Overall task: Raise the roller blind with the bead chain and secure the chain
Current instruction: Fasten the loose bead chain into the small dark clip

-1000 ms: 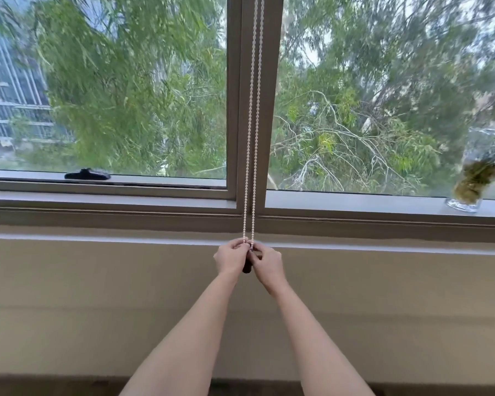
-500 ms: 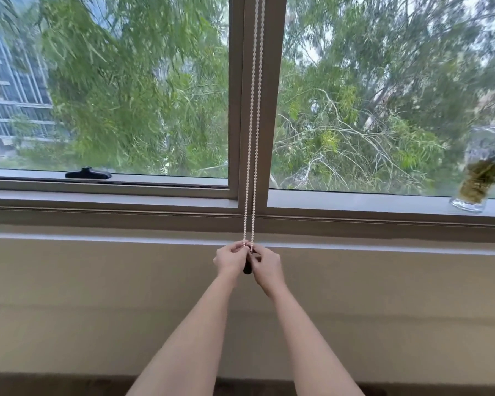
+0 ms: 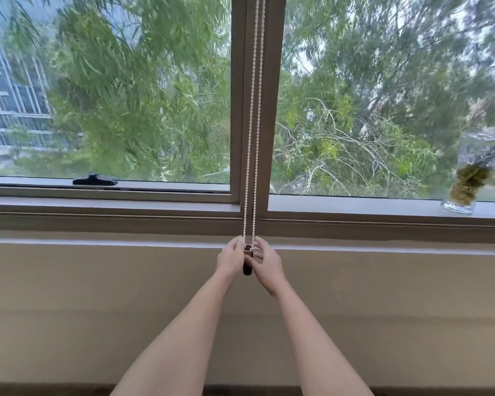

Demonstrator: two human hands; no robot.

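Note:
A white bead chain [image 3: 253,115] hangs in two taut strands down the window's centre post [image 3: 272,95]. Its lower end meets a small dark chain holder [image 3: 247,260] on the wall just under the sill. My left hand [image 3: 230,258] pinches the left strand where it reaches the holder. My right hand [image 3: 265,262] grips the right strand and the holder's right side. The blind itself is out of view above the frame.
A black window latch [image 3: 95,180] sits on the left sash's lower rail. A glass vase [image 3: 469,181] with plant stems stands on the sill [image 3: 355,205] at far right. Below the sill runs a beige wall [image 3: 97,310]. Trees and a building show outside.
Both hands stay at the holder. They have parted slightly, so the dark holder shows more between them. The view shifted a little.

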